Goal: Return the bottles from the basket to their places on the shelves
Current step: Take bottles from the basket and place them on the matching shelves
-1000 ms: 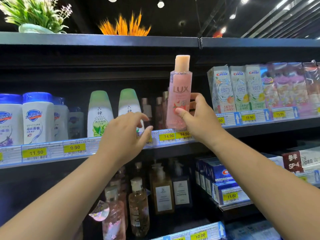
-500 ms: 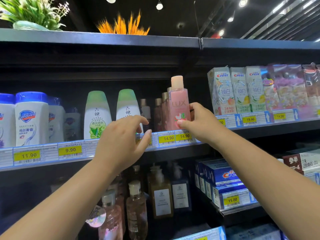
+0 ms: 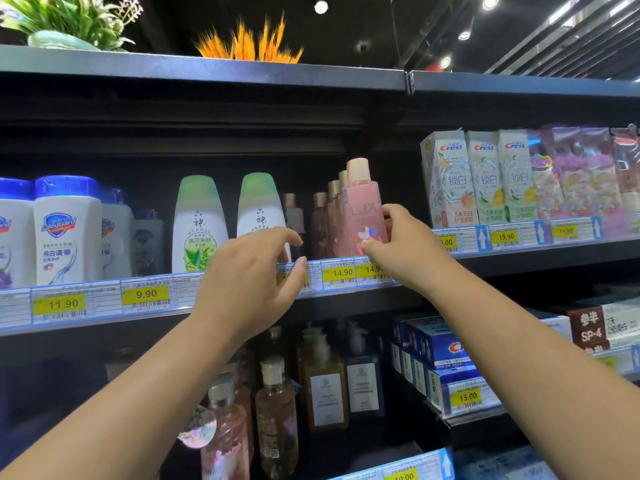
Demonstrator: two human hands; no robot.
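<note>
On the black shop shelf (image 3: 536, 262), the right hand (image 3: 405, 251) gripped the pink plastic bottle (image 3: 362, 206) at 5 o'clock; probably light, stiff, slick, best held mid-body. Nearby the left hand (image 3: 249, 282) hovered loose, empty.

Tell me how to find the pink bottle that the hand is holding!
Look at the shelf below the plants and find the Crest boxes on its right. Just left of them stands a row of pink bottles. Yours is the front bottle, reading LUX, with a peach cap and the right hand pinching it.
</note>
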